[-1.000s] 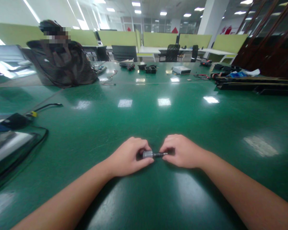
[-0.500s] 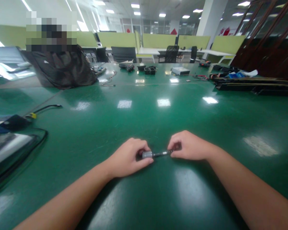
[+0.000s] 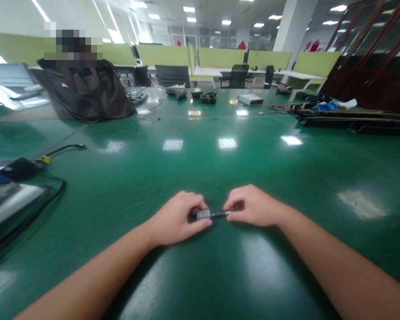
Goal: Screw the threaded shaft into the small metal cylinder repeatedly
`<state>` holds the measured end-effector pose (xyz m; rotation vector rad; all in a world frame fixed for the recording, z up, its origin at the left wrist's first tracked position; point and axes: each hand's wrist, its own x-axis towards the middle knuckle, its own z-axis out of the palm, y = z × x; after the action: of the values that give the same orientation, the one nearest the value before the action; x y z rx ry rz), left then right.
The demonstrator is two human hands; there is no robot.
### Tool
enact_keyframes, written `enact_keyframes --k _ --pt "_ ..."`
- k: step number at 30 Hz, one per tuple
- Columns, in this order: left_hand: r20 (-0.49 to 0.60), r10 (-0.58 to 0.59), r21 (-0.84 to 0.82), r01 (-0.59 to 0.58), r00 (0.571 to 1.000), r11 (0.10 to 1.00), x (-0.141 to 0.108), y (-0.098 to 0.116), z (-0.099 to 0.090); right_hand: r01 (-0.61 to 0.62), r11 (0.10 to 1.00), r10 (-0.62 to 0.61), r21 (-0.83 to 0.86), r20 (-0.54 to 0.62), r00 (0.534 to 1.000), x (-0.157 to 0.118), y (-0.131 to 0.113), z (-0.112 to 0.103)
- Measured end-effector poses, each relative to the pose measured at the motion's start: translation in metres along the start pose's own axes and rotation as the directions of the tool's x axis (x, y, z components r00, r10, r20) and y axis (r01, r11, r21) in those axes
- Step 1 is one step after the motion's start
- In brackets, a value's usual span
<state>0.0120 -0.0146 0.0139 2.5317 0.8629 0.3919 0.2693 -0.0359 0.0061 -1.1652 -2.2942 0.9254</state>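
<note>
Just apart, left hand (image 3: 177,222) opposite right hand (image 3: 253,205)

The rod-shaped item (image 3: 214,214) comprises a thick grey cylindrical section (image 3: 203,214) and a narrow dark shaft (image 3: 218,214). It extends nearly horizontally between left hand (image 3: 183,220) and right hand (image 3: 251,206), both ends covered.

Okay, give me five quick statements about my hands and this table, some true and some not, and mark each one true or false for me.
1. The left hand holds the grey end of a slim tool. True.
2. The right hand is far away from the tool. False: it is at the tool's dark shaft.
3. The tabletop is green. True.
4. The dark bag is on the right of the picture. False: it is on the left.
5. A flat silver box lies beyond the hands. True.
</note>
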Motion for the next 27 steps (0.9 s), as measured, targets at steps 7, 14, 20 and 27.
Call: enact_keyframes --k 7,14,20,27 --pt "-0.011 -0.016 0.028 0.017 1.000 0.999 0.003 -0.001 0.007 0.113 0.989 -0.125 -0.095 -0.127 0.984 0.010 -0.007 0.027" --pt "0.004 -0.007 0.000 0.007 1.000 1.000 0.003 -0.001 0.005 0.129 0.985 -0.144 -0.118 -0.123 0.982 0.008 -0.007 0.025" --pt "-0.003 -0.021 0.003 0.021 1.000 1.000 0.003 0.001 0.003 0.154 0.980 -0.170 -0.129 -0.118 0.978 0.007 -0.009 0.024" --pt "-0.016 -0.018 0.022 0.018 1.000 1.000 0.002 0.002 0.003 0.200 0.968 -0.218 -0.149 -0.118 0.969 0.006 -0.011 0.024"
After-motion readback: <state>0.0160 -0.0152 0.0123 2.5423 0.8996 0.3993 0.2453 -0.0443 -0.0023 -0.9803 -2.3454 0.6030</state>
